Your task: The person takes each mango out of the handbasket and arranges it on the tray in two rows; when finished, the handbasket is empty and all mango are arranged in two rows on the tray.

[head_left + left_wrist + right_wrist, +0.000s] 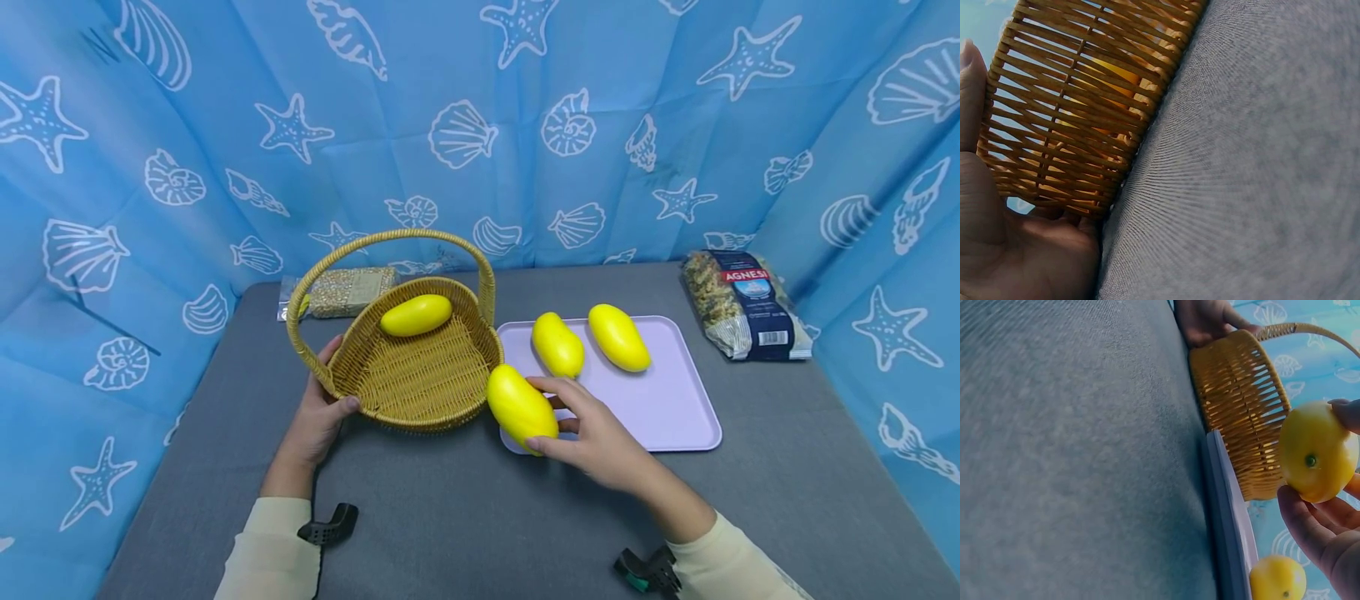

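Pale sleeves [272,550] extend over the counter [465,542]; the left hand [318,417] grips the basket [427,379], the right hand [596,437] holds a yellow mango [519,405] raised near the tray [671,408].

Bright head view, dimmer wrist views

Cream sleeves [272,550] carry black wrist mounts [341,523].

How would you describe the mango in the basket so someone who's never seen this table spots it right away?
On the grey table, find the woven basket with the arched handle, gripped by the left hand. Near its far wall lies a yellow mango, the only one inside: two others lie on the lilac tray, and the right hand holds another.
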Tool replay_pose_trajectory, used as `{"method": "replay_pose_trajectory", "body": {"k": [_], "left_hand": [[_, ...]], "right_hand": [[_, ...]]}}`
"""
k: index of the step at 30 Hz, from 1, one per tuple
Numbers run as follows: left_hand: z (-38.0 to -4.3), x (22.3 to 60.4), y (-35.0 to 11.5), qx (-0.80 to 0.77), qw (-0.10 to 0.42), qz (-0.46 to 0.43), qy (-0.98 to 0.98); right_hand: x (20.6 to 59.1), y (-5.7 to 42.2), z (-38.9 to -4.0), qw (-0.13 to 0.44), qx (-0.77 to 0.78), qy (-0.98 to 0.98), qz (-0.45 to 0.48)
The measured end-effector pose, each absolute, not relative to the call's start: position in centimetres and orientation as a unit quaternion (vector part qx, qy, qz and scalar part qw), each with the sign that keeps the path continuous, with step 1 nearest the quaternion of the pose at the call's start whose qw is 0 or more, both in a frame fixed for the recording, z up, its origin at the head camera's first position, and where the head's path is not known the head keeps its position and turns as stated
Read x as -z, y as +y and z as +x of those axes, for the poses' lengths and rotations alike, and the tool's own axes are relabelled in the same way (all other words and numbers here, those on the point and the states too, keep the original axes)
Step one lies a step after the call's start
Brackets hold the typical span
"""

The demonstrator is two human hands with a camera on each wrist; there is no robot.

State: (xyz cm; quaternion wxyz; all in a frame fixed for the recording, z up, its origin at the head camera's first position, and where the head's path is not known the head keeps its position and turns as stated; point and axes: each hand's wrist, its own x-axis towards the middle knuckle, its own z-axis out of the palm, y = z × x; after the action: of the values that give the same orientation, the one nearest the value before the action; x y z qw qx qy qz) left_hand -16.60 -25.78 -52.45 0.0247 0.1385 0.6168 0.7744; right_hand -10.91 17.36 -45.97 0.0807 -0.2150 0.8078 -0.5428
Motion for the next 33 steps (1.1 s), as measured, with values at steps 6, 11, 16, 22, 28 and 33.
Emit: {"method": "replay_pose_trajectory", "body": {"k": [6, 11, 16, 22, 28, 33], "left_hand": [[-16.6, 52.4, -25.8, -0.772, 0.027, 0.135, 0.620], [-16.5, 52.3, -25.7, -0.772, 0.028, 0.137, 0.620], [-16.6, 52.3, -25.7, -0.773, 0.029, 0.141, 0.618], [-16.6, 52.3, -25.7, -0.775, 0.028, 0.141, 0.616], [-16.6, 52.3, -25.7, -0.777, 0.027, 0.140, 0.613], [-16.6, 52.4, -25.8, -0.778, 0.028, 0.143, 0.611]], "right_hand": [[46.3, 18.2, -10.7, 0.088, 0.522, 0.827, -0.189], [46.6, 18.8, -10.5, 0.079, 0.494, 0.847, -0.180], [47.0, 19.1, -10.5, 0.075, 0.463, 0.868, -0.163], [47.2, 19.3, -10.6, 0.065, 0.433, 0.886, -0.149], [47.3, 19.4, -10.8, 0.067, 0.427, 0.890, -0.142], [47.4, 19.5, -10.9, 0.069, 0.432, 0.888, -0.138]]}}
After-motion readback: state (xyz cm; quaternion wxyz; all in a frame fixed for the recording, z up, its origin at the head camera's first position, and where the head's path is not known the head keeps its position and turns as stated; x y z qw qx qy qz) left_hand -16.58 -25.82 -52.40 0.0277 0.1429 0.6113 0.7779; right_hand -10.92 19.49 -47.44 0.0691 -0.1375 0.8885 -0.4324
